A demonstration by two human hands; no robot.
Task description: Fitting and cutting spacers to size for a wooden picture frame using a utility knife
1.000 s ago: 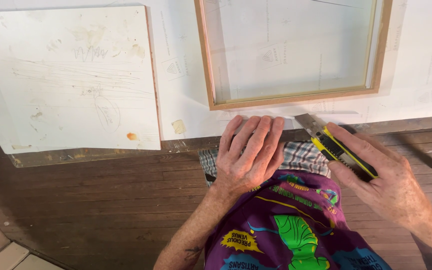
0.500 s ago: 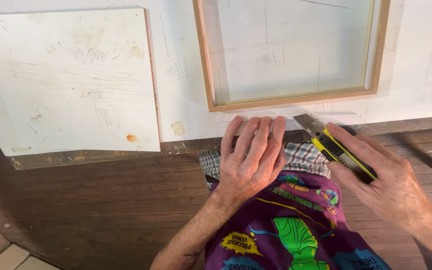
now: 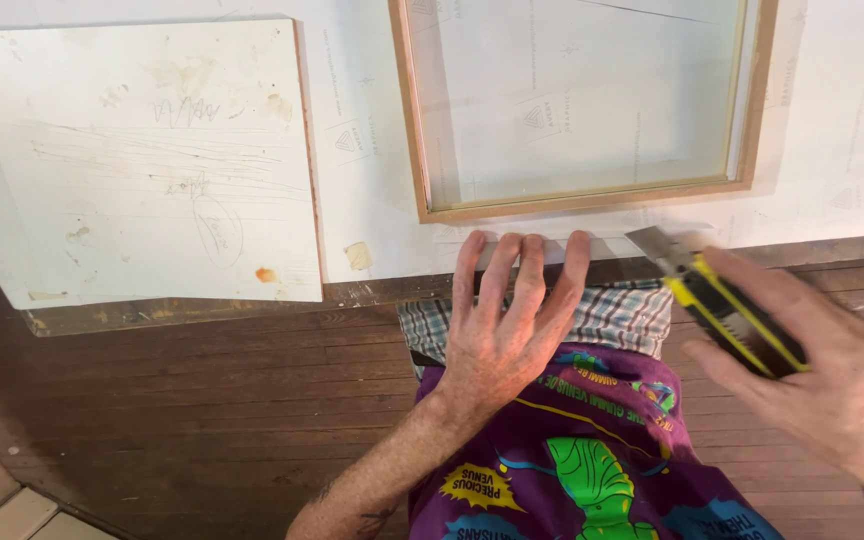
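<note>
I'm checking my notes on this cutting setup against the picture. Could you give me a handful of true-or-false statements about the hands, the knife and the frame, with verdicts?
1. The right hand holds a yellow and black utility knife in its grip. True.
2. The left hand holds a pencil. False: it holds nothing and lies flat, fingers spread, with the fingertips on the white sheet at the table edge.
3. The knife's blade is extended and points toward the wooden frame. True.
4. The wooden frame lies on the floor. False: it lies on the white sheet on the table.
5. A scuffed white board lies to the left of the frame. True.
</note>
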